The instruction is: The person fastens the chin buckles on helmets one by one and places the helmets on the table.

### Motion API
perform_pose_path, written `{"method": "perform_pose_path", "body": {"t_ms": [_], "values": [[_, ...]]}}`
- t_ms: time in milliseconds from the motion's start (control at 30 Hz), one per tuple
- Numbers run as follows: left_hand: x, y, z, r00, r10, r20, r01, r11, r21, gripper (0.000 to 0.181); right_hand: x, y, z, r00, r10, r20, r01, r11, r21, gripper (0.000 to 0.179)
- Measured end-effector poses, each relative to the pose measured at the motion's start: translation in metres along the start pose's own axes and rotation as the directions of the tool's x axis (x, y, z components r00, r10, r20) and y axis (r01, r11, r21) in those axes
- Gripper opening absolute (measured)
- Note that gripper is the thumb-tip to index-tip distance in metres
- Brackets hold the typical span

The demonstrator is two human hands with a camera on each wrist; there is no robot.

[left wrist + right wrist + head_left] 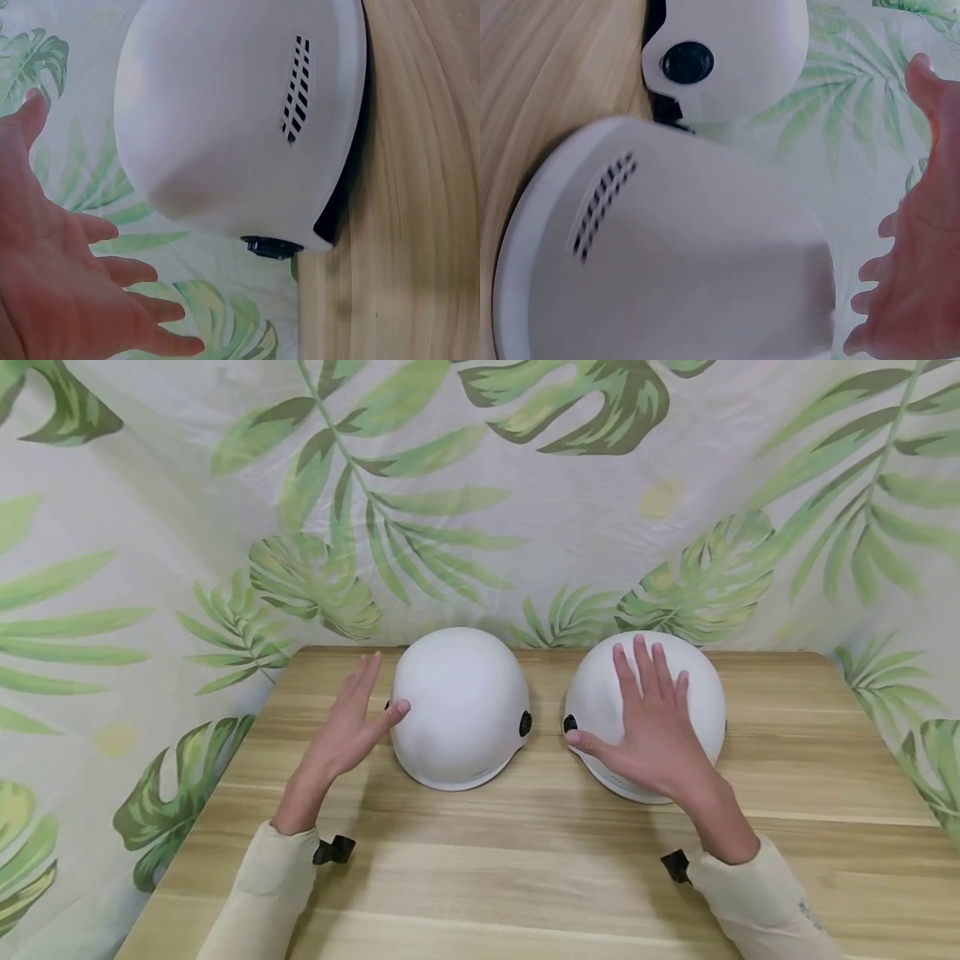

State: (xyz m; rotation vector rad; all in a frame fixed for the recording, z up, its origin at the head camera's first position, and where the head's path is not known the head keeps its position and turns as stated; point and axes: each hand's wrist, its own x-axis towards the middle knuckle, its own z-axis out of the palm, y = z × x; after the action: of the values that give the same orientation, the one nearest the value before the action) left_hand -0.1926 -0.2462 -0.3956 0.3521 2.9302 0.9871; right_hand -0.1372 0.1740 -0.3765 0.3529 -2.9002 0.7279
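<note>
Two white helmets sit dome up, side by side toward the back of a wooden table. My left hand point(347, 722) is beside the left helmet point(459, 710), fingers extended and thumb overlapping its left edge in the head view. A gap shows between that hand point(67, 277) and the helmet's shell point(225, 112) in the left wrist view. Over the right helmet point(592, 693) my right hand point(656, 731) is spread, palm down, hiding part of the dome. In the right wrist view the same hand point(915, 255) stands apart from the vented shell point(697, 240). Both hands hold nothing.
The wood-grain table point(480, 868) extends toward me, its back edge just behind the helmets. A leaf-printed cloth point(420, 468) hangs behind and along the sides. Small black devices point(335, 850) stick out from both sleeve cuffs. Each helmet has a round black fitting point(525, 723) at its side.
</note>
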Motion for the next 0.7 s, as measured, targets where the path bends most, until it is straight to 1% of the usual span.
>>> {"method": "perform_pose_path", "body": {"t_ms": [133,200,300,367,433,500,600,700], "values": [[0.007,-0.003,0.000,1.000,0.028,-0.004,-0.028,0.997,-0.066,0.092,0.011,-0.011,0.009,0.999,-0.032,-0.017,0.033,0.999,0.037,0.124],[0.010,-0.004,-0.001,1.000,0.026,-0.005,-0.026,0.992,-0.121,0.090,0.017,-0.015,0.014,0.998,-0.047,-0.028,0.049,0.997,0.055,0.124],[0.014,-0.007,-0.003,1.000,0.016,-0.001,-0.016,0.972,-0.234,0.087,0.025,-0.021,0.021,0.997,-0.064,-0.049,0.069,0.993,0.096,0.124],[0.016,-0.008,-0.003,1.000,0.006,0.006,-0.004,0.948,-0.317,0.085,0.031,-0.025,0.025,0.996,-0.073,-0.059,0.080,0.989,0.125,0.124],[0.018,-0.011,-0.003,1.000,-0.006,0.016,0.012,0.918,-0.397,0.081,0.036,-0.029,0.029,0.995,-0.079,-0.060,0.088,0.982,0.165,0.124],[0.019,-0.014,-0.003,0.999,-0.020,0.026,0.029,0.889,-0.457,0.079,0.040,-0.031,0.034,0.996,-0.077,-0.053,0.086,0.975,0.203,0.123],[0.020,-0.018,-0.003,0.998,-0.036,0.043,0.053,0.847,-0.529,0.076,0.047,-0.035,0.042,0.997,-0.064,-0.034,0.071,0.966,0.249,0.122],[0.020,-0.020,-0.003,0.998,-0.038,0.056,0.063,0.812,-0.581,0.076,0.052,-0.039,0.050,0.999,-0.051,-0.016,0.054,0.961,0.272,0.121]]}}
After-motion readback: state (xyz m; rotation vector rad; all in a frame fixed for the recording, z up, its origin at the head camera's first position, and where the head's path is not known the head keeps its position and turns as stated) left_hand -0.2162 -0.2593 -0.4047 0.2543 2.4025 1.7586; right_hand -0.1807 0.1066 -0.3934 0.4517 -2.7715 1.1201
